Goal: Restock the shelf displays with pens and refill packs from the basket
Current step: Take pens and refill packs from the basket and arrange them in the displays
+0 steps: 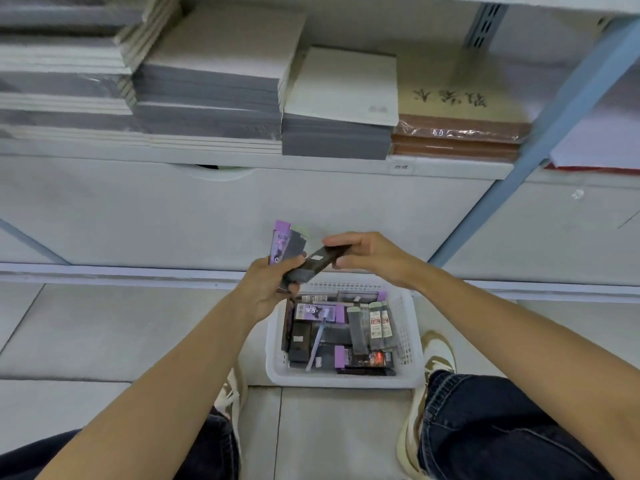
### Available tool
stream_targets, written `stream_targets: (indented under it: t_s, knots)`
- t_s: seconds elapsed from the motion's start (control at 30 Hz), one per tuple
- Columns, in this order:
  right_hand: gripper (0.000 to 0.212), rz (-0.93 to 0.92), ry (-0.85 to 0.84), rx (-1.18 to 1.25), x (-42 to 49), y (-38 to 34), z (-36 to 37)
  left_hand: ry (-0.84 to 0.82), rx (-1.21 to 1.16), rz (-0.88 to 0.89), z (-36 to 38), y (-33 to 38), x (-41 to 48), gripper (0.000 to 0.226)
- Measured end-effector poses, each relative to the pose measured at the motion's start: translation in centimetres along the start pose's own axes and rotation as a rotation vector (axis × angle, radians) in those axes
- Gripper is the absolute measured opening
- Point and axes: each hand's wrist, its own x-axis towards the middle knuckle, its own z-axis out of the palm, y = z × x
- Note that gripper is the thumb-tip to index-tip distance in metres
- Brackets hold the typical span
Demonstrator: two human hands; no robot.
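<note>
Both hands meet over the basket in the head view. Left hand (pixel 268 289) has its fingers curled round a small bundle: a purple pack (pixel 281 241) stands upright above its knuckles with a greyish pack just behind it, and its thumb presses on the near end of a dark pack (pixel 317 263). Right hand (pixel 372 256) pinches the far end of that dark pack between thumb and fingertips, so the pack spans the gap between the two hands, tilted down toward the left one.

Straight below the hands a white basket (pixel 410 341) sits on the floor (pixel 104 323). It holds more packs (pixel 313 311), purple and dark, lying flat. A pale pen (pixel 317 342) lies slantwise across them, under the left hand. Some green-capped tubes (pixel 375 323) lie under the right hand.

Beyond the hands a white shelf (pixel 242 161) carries grey notebooks (pixel 214 91) in stacks, and to the right of both hands a stack of brown books (pixel 460 133) in plastic wrap. A shoe (pixel 438 355) stands just beside the basket, below the right forearm.
</note>
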Motion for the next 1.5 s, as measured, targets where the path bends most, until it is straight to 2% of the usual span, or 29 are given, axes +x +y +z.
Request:
stream_targets:
  t_s: [0.07, 0.2, 0.23, 0.33, 0.43, 0.53, 0.7, 0.9, 1.0, 1.1, 1.2, 1.33, 1.5]
  knots:
    - [0.031, -0.033, 0.049, -0.098, -0.6, -1.2, 0.1, -0.054, -0.041, -0.017, 0.0, 1.1, -0.9, 0.021]
    - [0.018, -0.086, 0.194, -0.118, -1.5, -3.7, 0.0, -0.186, -0.097, -0.004, 0.8, 3.2, -2.9, 0.048]
    - [0.017, -0.089, 0.212, -0.093, -1.7, -4.2, 0.0, -0.191, -0.108, 0.039, 1.1, 3.7, -3.4, 0.047]
    - [0.012, -0.111, 0.177, -0.022, -2.4, -6.0, 0.1, -0.101, -0.082, 0.249, 2.7, 4.6, -4.9, 0.017]
    - [0.013, -0.127, 0.106, -0.053, -3.1, -8.0, 0.4, -0.002, -0.030, 0.397, 4.0, 5.7, -6.3, 0.013]
    - [0.015, -0.197, 0.132, -0.102, -3.7, -10.7, 0.5, 0.042, 0.093, 0.487, 4.8, 7.3, -7.7, 0.008]
    - [0.031, -0.405, 0.259, -0.177, -4.5, -16.4, 0.0, -0.054, 0.224, 0.576, 6.8, 9.7, -10.3, 0.013]
    - [0.018, -0.500, 0.350, -0.220, -5.7, -22.6, -2.3, -0.143, 0.119, 0.606, 9.6, 14.6, -13.4, 0.007]
    - [0.017, -0.542, 0.369, -0.148, -6.3, -26.0, -3.6, -0.184, 0.157, 0.763, 10.2, 17.5, -14.6, 0.006]
    - [0.015, -0.615, 0.420, -0.168, -6.8, -30.0, -4.9, -0.155, 0.196, 0.936, 10.3, 20.5, -15.7, 0.017]
    - [0.013, -0.711, 0.490, -0.150, -6.4, -34.2, -5.5, -0.096, 0.142, 1.056, 9.2, 23.5, -16.4, 0.017]
    - [0.013, -0.759, 0.547, -0.196, -4.1, -38.5, -5.3, 0.013, 0.044, 1.086, 6.4, 26.6, -16.6, 0.027]
    - [0.014, -0.776, 0.514, -0.319, 0.5, -40.7, -4.1, 0.094, 0.019, 1.076, 3.6, 28.3, -16.1, 0.030]
